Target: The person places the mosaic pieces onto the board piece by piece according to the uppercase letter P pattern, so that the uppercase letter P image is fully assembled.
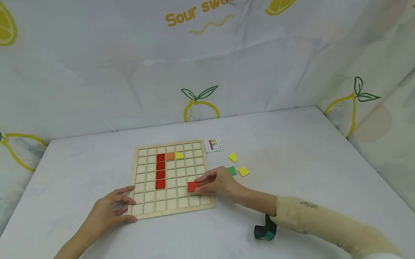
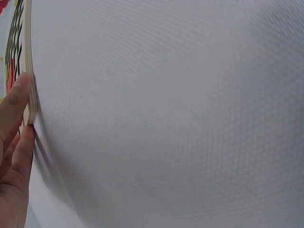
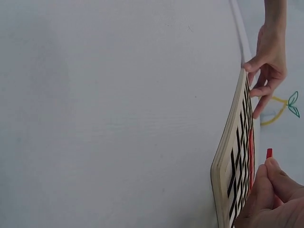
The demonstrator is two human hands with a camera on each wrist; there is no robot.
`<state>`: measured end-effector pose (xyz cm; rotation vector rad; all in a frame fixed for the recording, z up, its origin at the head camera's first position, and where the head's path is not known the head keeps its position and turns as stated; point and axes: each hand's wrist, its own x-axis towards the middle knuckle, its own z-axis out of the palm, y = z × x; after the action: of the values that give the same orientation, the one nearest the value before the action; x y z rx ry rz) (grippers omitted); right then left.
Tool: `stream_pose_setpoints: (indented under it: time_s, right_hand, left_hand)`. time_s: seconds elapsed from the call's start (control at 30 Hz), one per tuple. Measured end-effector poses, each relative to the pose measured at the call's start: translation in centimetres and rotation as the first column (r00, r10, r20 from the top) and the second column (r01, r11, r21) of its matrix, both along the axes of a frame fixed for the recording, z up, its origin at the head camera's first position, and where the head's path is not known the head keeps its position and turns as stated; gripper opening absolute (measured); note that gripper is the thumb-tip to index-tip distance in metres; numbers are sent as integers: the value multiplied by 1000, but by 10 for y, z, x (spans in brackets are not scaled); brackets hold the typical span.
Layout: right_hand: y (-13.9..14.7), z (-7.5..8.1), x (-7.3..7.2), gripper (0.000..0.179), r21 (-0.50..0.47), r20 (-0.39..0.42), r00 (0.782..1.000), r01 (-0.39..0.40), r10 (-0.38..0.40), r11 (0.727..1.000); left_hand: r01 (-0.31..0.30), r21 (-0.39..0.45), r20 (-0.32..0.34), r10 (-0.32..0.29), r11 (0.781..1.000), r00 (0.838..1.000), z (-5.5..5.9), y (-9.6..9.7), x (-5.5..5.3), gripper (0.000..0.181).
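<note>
A pale wooden grid board [image 1: 151, 208] lies on the white table. Four red squares, told simply as several, form a column on it, with the lowest red square [image 1: 160, 184] near mid-board. Beside the top one sit an orange square [image 1: 170, 156] and a yellow piece [image 1: 179, 155] with a slanted or rounded side. My right hand [image 1: 219, 184] pinches a red square tile [image 1: 192, 186] between thumb and fingers, above the board's lower right cells. At the board's lower left corner my left hand [image 1: 107, 210] rests with fingers spread, thumb and fingertips touching the edge.
Right of the board lie a green piece [image 1: 231, 171], a yellow square [image 1: 243, 171] and a yellow rounded piece [image 1: 233, 157]. A small printed pattern card [image 1: 213, 144] touches the board's upper right corner. A lemon-print cloth [image 1: 113, 72] hangs behind the table.
</note>
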<state>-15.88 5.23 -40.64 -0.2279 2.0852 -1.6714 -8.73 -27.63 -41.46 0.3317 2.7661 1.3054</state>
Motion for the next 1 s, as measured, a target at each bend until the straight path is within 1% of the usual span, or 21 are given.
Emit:
stream_pose_setpoints:
  time_s: [0.07,0.3,0.4,0.53,0.73,0.83,0.9,1.0]
  right_hand:
    - [-6,-1,0,26,-7,-3,1000,-7,7,1000]
    - [-23,-5,0,24,-11,-52,998,-43,42,999]
    - [-31,-4,1,24,-30,-30,999,-43,43,999]
    - [-42,-3,1,23,-5,-46,997,-57,56,998]
    - [-57,-4,0,20,94,-133,988,-69,82,993]
    - [-62,-5,0,19,124,-175,980,-73,94,990]
    - [-65,-6,0,19,144,-217,970,-82,112,986]
    - [-69,-7,-1,19,170,-280,949,-102,148,980]
  left_hand:
    - [2,1,-4,-2,1000,1000,-1,0,0,36]
    - [-1,1,-15,1,1000,1000,0,0,1,36]
    - [-7,-5,-9,7,1000,1000,0,0,0,36]
    - [-12,-5,-2,12,1000,1000,1,0,0,37]
    - [-9,8,1,9,1000,1000,0,0,0,37]
    - [-13,13,11,13,1000,1000,0,0,0,37]
    - [-17,23,24,17,1000,1000,0,0,0,37]
    - [-18,34,35,16,999,999,0,0,0,37]
